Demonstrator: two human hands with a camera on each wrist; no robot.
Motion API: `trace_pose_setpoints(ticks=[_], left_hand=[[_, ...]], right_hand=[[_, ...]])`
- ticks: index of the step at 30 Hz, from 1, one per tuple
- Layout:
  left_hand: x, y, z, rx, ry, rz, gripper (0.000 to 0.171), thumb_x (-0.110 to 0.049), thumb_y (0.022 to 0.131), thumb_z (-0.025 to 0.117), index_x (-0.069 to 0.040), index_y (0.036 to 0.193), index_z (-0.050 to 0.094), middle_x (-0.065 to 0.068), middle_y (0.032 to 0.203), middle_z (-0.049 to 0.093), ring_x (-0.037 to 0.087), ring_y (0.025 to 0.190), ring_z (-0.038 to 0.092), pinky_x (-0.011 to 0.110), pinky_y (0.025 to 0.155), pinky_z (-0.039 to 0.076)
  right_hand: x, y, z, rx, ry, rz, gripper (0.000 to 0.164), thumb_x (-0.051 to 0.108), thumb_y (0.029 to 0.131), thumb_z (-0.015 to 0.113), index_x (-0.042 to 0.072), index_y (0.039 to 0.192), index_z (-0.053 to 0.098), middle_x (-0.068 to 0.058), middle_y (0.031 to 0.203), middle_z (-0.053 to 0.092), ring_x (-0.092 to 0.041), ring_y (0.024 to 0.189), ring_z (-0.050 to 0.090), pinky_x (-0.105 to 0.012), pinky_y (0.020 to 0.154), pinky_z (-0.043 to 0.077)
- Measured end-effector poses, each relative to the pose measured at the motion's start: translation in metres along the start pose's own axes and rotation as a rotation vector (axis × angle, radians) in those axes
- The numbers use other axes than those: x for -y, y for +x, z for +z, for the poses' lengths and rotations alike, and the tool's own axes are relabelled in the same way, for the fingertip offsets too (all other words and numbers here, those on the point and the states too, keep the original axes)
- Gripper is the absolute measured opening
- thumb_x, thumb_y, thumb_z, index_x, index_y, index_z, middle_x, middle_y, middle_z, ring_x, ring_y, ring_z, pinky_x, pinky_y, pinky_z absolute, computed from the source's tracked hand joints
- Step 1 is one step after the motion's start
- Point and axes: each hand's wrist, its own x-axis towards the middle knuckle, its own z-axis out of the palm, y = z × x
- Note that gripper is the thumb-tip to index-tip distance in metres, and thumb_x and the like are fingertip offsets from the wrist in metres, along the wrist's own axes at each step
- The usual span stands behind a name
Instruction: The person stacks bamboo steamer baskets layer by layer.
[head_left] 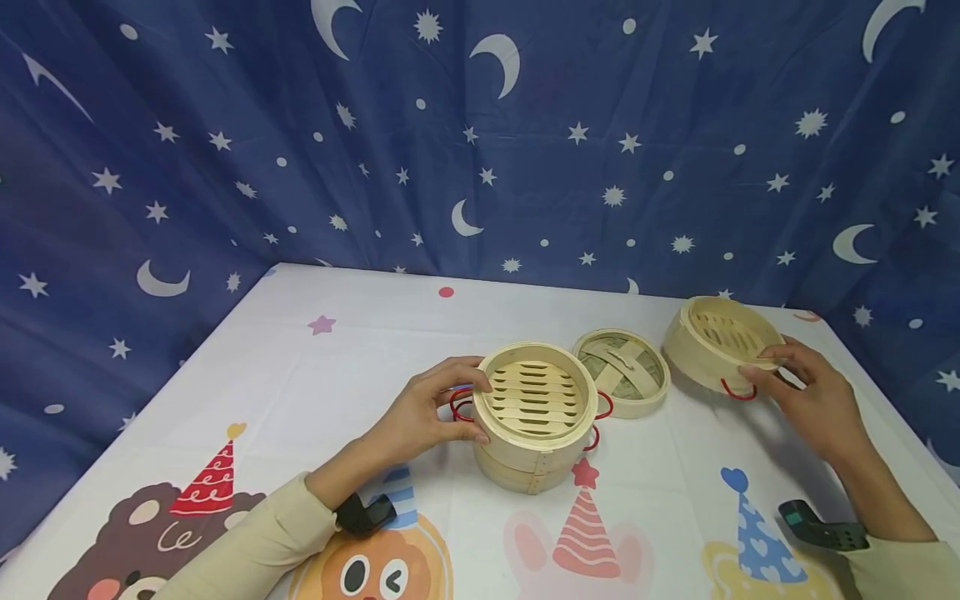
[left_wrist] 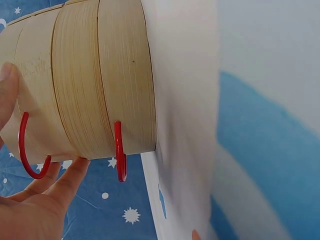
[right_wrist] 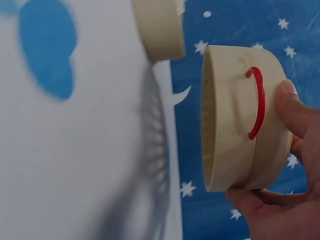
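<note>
Two stacked bamboo steamer baskets [head_left: 510, 454] with red loop handles stand on the table, the slatted floor of the top one facing up. My left hand [head_left: 435, 408] grips the upper basket at its left side, fingers at the rim and thumb lower on the wall. In the left wrist view, the fingers [left_wrist: 70, 182] lie against the stack's side. At the right, my right hand [head_left: 817, 400] holds another steamer basket [head_left: 693, 358] by its edge, tilted and raised above the table. The right wrist view shows its red handle [right_wrist: 260, 102] and a gap between basket and cloth.
A round woven bamboo lid [head_left: 626, 367] lies on the table between the stack and the raised basket. White cloth with cartoon prints covers the table [head_left: 300, 400]. A blue star-patterned curtain [head_left: 555, 175] hangs along the back and sides.
</note>
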Motion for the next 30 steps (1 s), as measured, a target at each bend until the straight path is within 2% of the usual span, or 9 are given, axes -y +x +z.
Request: trace_pose_setpoints(ticks=[2,5,11,14,18,21,27,30], left_hand=[[0.001,0.0,0.0,0.0,0.0,-0.003,0.055,-0.002,0.065,0.085,-0.011,0.111,0.059,0.009,0.133,0.05,0.025,0.124,0.047,0.038,0.09,0.051],[-0.002,0.0,0.0,-0.001,-0.007,-0.011,0.055,0.002,0.064,0.085,-0.009,0.111,0.059,0.011,0.133,0.05,0.026,0.124,0.047,0.038,0.091,0.051],[-0.021,0.002,0.001,0.001,-0.001,-0.003,0.052,0.008,0.064,0.083,-0.001,0.108,0.057,0.022,0.13,0.05,0.035,0.122,0.047,0.049,0.089,0.05],[-0.027,0.002,0.0,0.002,0.006,0.001,0.051,0.009,0.064,0.083,0.0,0.108,0.057,0.024,0.128,0.05,0.037,0.121,0.047,0.051,0.088,0.05],[-0.03,0.002,0.0,0.002,0.002,0.001,0.051,0.01,0.064,0.082,0.001,0.108,0.056,0.025,0.128,0.049,0.038,0.121,0.047,0.051,0.087,0.05],[-0.03,0.002,0.0,0.001,-0.011,-0.002,0.051,0.011,0.064,0.082,0.002,0.108,0.056,0.026,0.128,0.049,0.039,0.121,0.047,0.05,0.088,0.05],[-0.029,0.003,0.0,0.004,-0.023,0.0,0.051,0.012,0.064,0.081,0.003,0.107,0.056,0.028,0.129,0.048,0.04,0.12,0.047,0.05,0.088,0.05],[-0.027,0.003,0.0,0.009,-0.029,-0.001,0.051,0.013,0.064,0.081,0.003,0.107,0.056,0.028,0.129,0.048,0.041,0.121,0.046,0.048,0.088,0.05]], right_hand=[[0.008,0.0,0.0,-0.011,0.005,-0.019,0.045,0.037,0.09,0.067,0.002,0.116,0.052,-0.022,0.148,0.032,-0.047,0.134,0.027,-0.03,0.103,0.037],[0.019,-0.001,0.001,-0.031,0.005,-0.058,0.043,0.034,0.09,0.068,0.002,0.115,0.053,-0.021,0.145,0.037,-0.04,0.134,0.032,-0.007,0.087,0.037],[0.04,-0.003,0.005,-0.028,0.097,-0.146,0.032,0.021,0.09,0.068,0.004,0.113,0.054,-0.01,0.136,0.045,-0.014,0.131,0.042,-0.005,0.086,0.039],[0.049,-0.003,0.007,-0.007,0.132,-0.152,0.032,0.019,0.091,0.068,0.002,0.114,0.053,-0.007,0.143,0.041,-0.017,0.133,0.038,-0.006,0.086,0.04],[0.058,-0.002,0.007,0.008,0.168,-0.194,0.031,0.011,0.091,0.067,-0.003,0.113,0.052,-0.014,0.151,0.031,-0.026,0.138,0.032,-0.007,0.086,0.04],[0.063,0.0,0.007,0.005,0.18,-0.218,0.029,0.007,0.09,0.067,-0.004,0.112,0.052,-0.015,0.151,0.032,-0.026,0.136,0.035,-0.008,0.085,0.042],[0.079,0.002,0.006,0.031,0.21,-0.213,0.029,0.008,0.09,0.067,-0.004,0.112,0.052,-0.013,0.151,0.032,-0.026,0.132,0.041,-0.008,0.081,0.044],[0.089,0.001,0.008,0.042,0.229,-0.255,0.028,0.005,0.088,0.068,-0.005,0.111,0.054,-0.013,0.149,0.035,-0.022,0.129,0.045,-0.009,0.083,0.044]])
